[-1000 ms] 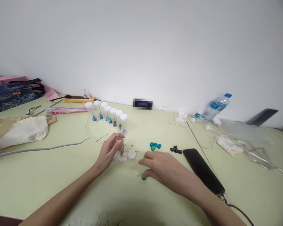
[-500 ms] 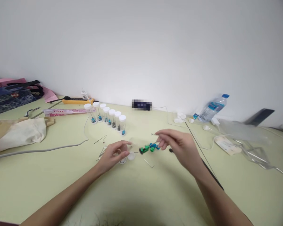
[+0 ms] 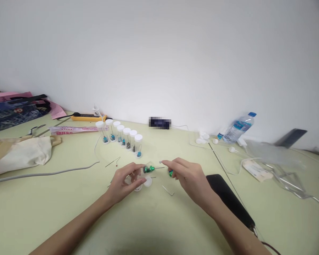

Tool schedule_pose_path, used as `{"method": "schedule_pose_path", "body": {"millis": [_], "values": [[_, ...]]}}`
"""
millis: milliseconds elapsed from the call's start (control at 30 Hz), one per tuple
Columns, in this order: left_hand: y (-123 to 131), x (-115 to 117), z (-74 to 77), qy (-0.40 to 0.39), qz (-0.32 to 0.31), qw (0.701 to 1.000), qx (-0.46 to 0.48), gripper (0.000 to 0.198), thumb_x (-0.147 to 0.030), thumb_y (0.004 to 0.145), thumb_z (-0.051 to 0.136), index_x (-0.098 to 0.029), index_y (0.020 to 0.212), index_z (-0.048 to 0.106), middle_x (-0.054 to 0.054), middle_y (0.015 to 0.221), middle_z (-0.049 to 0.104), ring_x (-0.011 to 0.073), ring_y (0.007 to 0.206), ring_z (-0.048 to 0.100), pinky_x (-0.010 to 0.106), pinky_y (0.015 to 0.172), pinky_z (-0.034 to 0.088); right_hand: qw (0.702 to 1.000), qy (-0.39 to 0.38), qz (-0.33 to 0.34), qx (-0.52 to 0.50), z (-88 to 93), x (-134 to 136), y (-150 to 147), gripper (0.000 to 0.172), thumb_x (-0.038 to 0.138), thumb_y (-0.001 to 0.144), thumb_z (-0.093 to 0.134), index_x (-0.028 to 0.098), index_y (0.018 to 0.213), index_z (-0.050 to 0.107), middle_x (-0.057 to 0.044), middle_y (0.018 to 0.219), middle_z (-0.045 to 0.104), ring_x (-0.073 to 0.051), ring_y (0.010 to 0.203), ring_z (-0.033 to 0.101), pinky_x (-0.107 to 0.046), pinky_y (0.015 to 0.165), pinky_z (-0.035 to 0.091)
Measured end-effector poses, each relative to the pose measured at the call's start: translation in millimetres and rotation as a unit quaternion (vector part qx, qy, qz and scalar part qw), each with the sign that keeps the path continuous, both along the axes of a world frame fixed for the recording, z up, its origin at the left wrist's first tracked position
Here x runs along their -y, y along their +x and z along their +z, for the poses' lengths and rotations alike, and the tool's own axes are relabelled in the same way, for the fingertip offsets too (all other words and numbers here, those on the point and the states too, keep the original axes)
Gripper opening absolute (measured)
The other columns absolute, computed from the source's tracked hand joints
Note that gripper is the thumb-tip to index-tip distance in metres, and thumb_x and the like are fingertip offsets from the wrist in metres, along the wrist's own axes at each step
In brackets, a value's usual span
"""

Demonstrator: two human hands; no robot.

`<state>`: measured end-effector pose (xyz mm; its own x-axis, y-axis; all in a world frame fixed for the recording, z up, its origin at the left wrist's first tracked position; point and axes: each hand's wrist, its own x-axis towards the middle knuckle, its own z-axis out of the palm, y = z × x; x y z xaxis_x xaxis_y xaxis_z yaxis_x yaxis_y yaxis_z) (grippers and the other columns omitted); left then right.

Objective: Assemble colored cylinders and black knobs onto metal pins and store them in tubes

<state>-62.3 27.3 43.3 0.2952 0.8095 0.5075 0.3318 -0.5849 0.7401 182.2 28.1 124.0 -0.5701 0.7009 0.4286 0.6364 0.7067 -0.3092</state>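
Observation:
My left hand (image 3: 126, 180) is closed round what looks like a clear vial (image 3: 150, 165) lying on its side, largely hidden by the fingers. My right hand (image 3: 188, 177) pinches a thin metal rod (image 3: 161, 167). Green pieces (image 3: 149, 169) with a dark end sit at the rod's left tip, within the vial's outline. Under the right fingers more blue and green pieces (image 3: 171, 173) show in part. A white cap (image 3: 147, 182) lies by my left thumb, and a bent metal key (image 3: 168, 190) lies between the hands.
Several white-capped vials (image 3: 127, 138) stand in a row at the back left. Thin rods (image 3: 113, 162) lie before them. A black slab-like object (image 3: 228, 198) lies beside my right forearm. Farther right are a water bottle (image 3: 239, 128), a bent metal frame (image 3: 289, 182) and white cables.
My right hand has moved left and slightly down, bringing the green pieces to my left hand. The black object beside the right forearm shows more now.

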Motion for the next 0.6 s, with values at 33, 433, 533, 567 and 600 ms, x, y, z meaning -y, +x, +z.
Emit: {"method": "schedule_pose_path", "body": {"millis": [33,433,533,567,600], "values": [[-0.8,0.1,-0.2,0.019,0.006,1.0,-0.01,0.031,-0.024,0.083,0.064,-0.022,0.114,0.058,0.001,0.076,0.057,0.0131,0.066,0.051,0.024,0.062,0.044,0.999,0.011,0.001,0.033,-0.6,0.2,-0.5,0.049,-0.003,0.084,0.032,0.02,0.115,0.062,-0.003,0.08,0.063,-0.011,0.06,0.055,-0.022,0.058,0.043],[0.1,0.4,-3.6,0.067,-0.022,0.996,-0.056,0.038,-0.029,0.075,0.072,-0.023,0.112,0.062,0.004,0.079,0.063,0.0136,0.065,0.055,0.024,0.06,0.046,0.975,-0.096,0.072,0.185,2.0,4.0,-14.3,0.053,0.001,0.085,0.041,0.032,0.126,0.055,0.0,0.078,0.062,-0.013,0.061,0.051,-0.023,0.056,0.031],[-2.6,-2.8,0.7,-0.012,-0.032,0.999,-0.008,0.04,-0.032,0.07,0.076,-0.022,0.107,0.065,0.003,0.079,0.063,0.0141,0.067,0.054,0.025,0.061,0.045,0.971,-0.163,0.107,0.137,7.8,0.9,-11.5,0.056,0.003,0.089,0.036,0.033,0.134,0.046,0.001,0.077,0.064,-0.013,0.065,0.055,-0.022,0.063,0.038],[-3.5,-4.0,2.2,-0.051,-0.039,0.998,0.018,0.039,-0.034,0.069,0.077,-0.022,0.104,0.066,0.003,0.079,0.063,0.0145,0.068,0.053,0.025,0.062,0.045,0.97,-0.181,0.113,0.115,9.8,-0.2,-10.2,0.054,0.005,0.091,0.035,0.033,0.136,0.045,0.002,0.076,0.065,-0.012,0.065,0.056,-0.023,0.065,0.04],[-4.0,-5.0,3.4,-0.097,-0.055,0.993,0.047,0.039,-0.037,0.068,0.077,-0.021,0.102,0.067,0.003,0.079,0.062,0.0151,0.069,0.053,0.026,0.062,0.045,0.97,-0.194,0.115,0.089,11.4,-1.3,-8.9,0.051,0.007,0.093,0.033,0.032,0.137,0.044,0.002,0.077,0.066,-0.012,0.066,0.057,-0.023,0.067,0.041]]}}
